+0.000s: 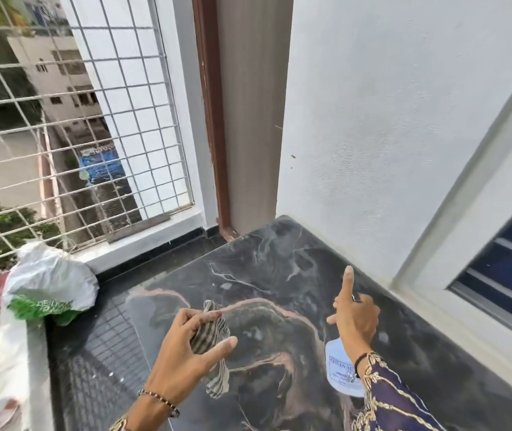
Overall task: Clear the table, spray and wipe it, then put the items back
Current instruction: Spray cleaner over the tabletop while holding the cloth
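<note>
- Head view: a dark marble tabletop point(279, 275) with pinkish and white veins fills the lower middle, set into the corner of a white wall point(388, 119).
- The left hand point(186, 349) hovers over the slab's near part, fingers and thumb pinched around a striped grey-and-white cloth point(214, 340); the cloth's tail hangs down below the palm.
- The left wrist wears a beaded bracelet point(160, 401).
- The right hand point(356, 318) is wrapped around the top of a clear spray bottle point(340, 368) with a printed label, held above the slab's right side; the index finger points straight up, away from the bottle.
- The right arm wears a dark blue sleeve point(391, 399) with gold embroidery, and a dark thread band at the wrist.
- A white plastic bag point(49, 281) with green print sits off the slab to the left, just beside the metal window grille point(77, 119).
- A brown door frame point(214, 119) rises behind the table's far corner.
- A window with blue slats point(509, 265) shows at the right edge.
</note>
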A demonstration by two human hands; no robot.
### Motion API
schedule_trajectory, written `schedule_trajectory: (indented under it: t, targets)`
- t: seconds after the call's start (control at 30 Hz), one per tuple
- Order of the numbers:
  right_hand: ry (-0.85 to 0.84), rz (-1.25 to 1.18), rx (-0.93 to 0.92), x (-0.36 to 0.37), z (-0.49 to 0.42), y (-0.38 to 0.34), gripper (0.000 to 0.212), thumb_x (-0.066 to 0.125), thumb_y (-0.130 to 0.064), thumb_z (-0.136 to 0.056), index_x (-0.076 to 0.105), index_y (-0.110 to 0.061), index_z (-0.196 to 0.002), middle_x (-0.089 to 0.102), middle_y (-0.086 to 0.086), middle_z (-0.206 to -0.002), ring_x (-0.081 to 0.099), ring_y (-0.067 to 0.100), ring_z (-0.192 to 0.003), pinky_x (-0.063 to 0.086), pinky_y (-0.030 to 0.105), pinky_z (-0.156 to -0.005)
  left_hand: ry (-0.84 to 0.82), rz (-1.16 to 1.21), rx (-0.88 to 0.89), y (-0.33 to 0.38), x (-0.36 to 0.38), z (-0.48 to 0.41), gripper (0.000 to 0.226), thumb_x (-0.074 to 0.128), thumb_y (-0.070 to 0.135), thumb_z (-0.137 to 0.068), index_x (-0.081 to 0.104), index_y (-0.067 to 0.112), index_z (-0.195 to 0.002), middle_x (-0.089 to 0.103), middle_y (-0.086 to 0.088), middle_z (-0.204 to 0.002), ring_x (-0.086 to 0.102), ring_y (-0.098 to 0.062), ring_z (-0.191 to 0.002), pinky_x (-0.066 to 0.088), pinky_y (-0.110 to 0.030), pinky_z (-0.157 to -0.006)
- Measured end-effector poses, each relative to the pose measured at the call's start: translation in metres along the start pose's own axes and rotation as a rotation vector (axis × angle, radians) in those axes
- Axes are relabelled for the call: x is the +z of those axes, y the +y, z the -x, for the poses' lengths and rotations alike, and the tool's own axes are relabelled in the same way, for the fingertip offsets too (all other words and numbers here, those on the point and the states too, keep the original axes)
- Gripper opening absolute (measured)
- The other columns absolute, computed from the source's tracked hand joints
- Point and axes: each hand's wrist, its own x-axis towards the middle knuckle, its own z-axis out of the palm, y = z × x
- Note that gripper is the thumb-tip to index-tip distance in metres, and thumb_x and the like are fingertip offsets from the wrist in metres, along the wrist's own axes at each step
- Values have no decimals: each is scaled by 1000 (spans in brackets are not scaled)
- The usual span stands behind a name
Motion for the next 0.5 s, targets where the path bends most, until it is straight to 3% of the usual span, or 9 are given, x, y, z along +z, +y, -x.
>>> schedule_trajectory:
  t: [0.1, 0.2, 0.23, 0.3, 0.37, 0.43, 0.5]
  targets:
    - [49, 7, 33, -7, -11, -4, 109, 15, -95, -80, 71, -2, -96, 74, 12, -74, 73, 32, -79, 54, 48, -86, 20, 19, -21, -6, -13, 1, 52, 77, 63, -61, 65, 40, -106, 53, 14, -102, 62, -2, -91, 50, -10, -75]
    - [97, 84, 54, -12, -15, -6, 109, 10, -93, -81, 69, -2, -99, 73, 19, -97, 64, 39, -102, 50, 50, -92, 22, 31, -24, -12, -22, -1, 48, 80, 56, -63, 67, 38, -105, 53, 15, -104, 62, -1, -93, 54, -15, -77]
    - [107, 84, 52, -13, -16, -4, 110, 10, -93, -81, 69, -2, -100, 74, 19, -95, 63, 40, -103, 50, 51, -93, 23, 35, -24, -13, -24, -2, 47, 81, 54, -64, 67, 38, -105, 53, 16, -104, 62, 0, -94, 54, -16, -78]
    - [121, 47, 42, -12, -15, 2, 110, 9, -94, -79, 68, -2, -91, 75, 10, -71, 67, 36, -96, 51, 51, -94, 23, 42, -24, -16, -30, -5, 47, 81, 53, -63, 67, 37, -105, 53, 17, -103, 61, 1, -93, 54, -16, -78]
    - [130, 4, 37, -9, -8, 6, 106, 13, -96, -79, 70, -6, -76, 69, 2, -50, 73, 28, -71, 54, 48, -89, 18, 52, -36, -18, -35, -6, 48, 80, 54, -63, 66, 37, -106, 53, 17, -101, 61, 0, -93, 56, -22, -80]
    - [113, 12, 40, -6, 3, 9, 101, 18, -97, -78, 70, -10, -73, 67, -1, -46, 69, 15, -48, 53, 41, -74, 20, 50, -42, -20, -40, -6, 51, 78, 57, -63, 65, 37, -108, 53, 13, -103, 60, 0, -93, 56, -21, -79]
    - [62, 84, 44, 0, 17, 11, 108, 16, -100, -73, 72, -8, -82, 72, 1, -55, 71, 12, -52, 49, 38, -67, 26, 36, -43, -22, -46, -5, 51, 76, 57, -64, 65, 35, -108, 53, 11, -104, 58, 5, -91, 54, -13, -73]
